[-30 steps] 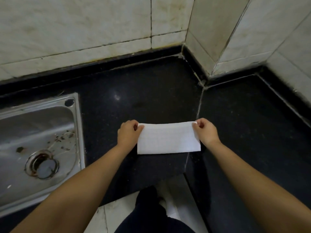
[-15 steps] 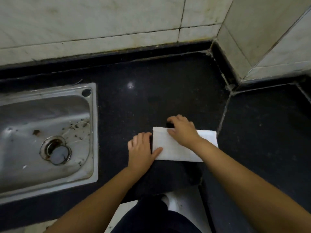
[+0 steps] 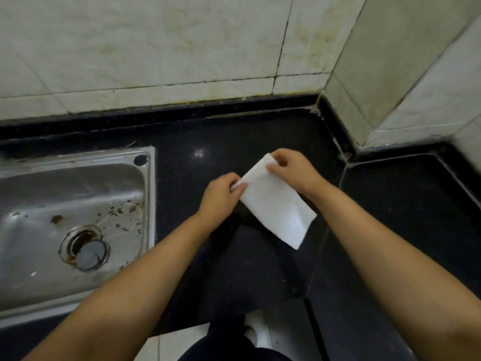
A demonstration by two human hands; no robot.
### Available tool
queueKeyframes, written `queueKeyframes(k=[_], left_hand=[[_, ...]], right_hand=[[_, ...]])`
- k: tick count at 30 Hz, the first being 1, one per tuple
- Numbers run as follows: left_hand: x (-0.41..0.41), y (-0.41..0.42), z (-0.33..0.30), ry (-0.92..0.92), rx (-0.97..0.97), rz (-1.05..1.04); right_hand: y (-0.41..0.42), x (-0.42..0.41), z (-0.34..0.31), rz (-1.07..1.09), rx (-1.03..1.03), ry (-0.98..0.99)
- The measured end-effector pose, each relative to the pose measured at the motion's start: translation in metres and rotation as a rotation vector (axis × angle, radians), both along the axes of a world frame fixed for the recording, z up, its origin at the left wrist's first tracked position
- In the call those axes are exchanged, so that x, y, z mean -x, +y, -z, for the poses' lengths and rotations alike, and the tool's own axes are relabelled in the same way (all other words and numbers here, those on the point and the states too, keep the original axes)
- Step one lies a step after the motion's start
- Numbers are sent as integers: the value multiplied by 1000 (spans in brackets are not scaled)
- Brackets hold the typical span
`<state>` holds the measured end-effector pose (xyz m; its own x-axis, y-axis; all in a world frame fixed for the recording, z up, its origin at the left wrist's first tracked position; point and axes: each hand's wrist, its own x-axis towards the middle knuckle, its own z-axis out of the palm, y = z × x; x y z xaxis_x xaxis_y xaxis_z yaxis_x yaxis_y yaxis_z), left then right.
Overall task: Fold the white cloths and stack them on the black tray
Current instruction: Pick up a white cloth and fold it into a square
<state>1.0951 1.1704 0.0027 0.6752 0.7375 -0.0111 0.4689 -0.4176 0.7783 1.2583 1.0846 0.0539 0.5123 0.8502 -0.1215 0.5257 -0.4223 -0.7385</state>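
Note:
A folded white cloth [image 3: 276, 204] is held slanted above the black counter [image 3: 234, 142], its long side running from upper left down to the lower right. My left hand [image 3: 221, 196] pinches its near left corner. My right hand [image 3: 291, 168] pinches the far corner at the top. The cloth's lower right end hangs free. No black tray is in view.
A steel sink [image 3: 70, 217] with a stained basin and drain is set in the counter on the left. Tiled walls [image 3: 182, 48] close the back and the right corner. The counter's front edge runs below my arms, with floor tiles and my legs beyond it.
The cloth lay flat on the counter under both hands; now both hands have lifted it by two corners and turned it to a slant.

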Motion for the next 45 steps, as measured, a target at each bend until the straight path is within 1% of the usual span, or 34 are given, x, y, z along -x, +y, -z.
queueKeyframes(k=[3,5,8,11,15,17,20,22,25,29,31,33,36,38,42,45], left_hand=[[-15,20,-59,-177,-61,16],[-14,23,-83,-278,-53,61],[1,17,-86,-345,10,130],[26,1,-54,-272,135,158],[67,-27,4,-45,347,177],[80,-38,23,63,418,189],[81,-36,30,62,465,169],[70,-23,27,48,444,128],[45,0,27,73,337,24],[17,26,46,243,214,-35],[10,33,56,323,101,-28],[8,33,63,371,3,-37],[6,27,70,374,-122,-78],[6,23,70,345,-128,-131],[17,11,58,261,-9,-260],[37,-11,59,324,23,-178]], right_hand=[[-5,-16,-37,104,-216,117],[-12,-18,-51,133,-321,187],[-28,-8,-47,106,-350,249],[-52,13,-15,70,-281,288],[-95,46,46,15,-7,386],[-110,58,67,13,103,442],[-107,60,76,44,111,474],[-89,52,72,79,77,452],[-52,36,71,159,93,354],[-9,22,83,217,194,185],[-1,21,89,222,236,128],[1,23,96,205,278,24],[1,28,99,163,324,-133],[1,28,98,166,345,-173],[-7,28,96,196,428,-153],[-15,33,98,163,466,-204]])
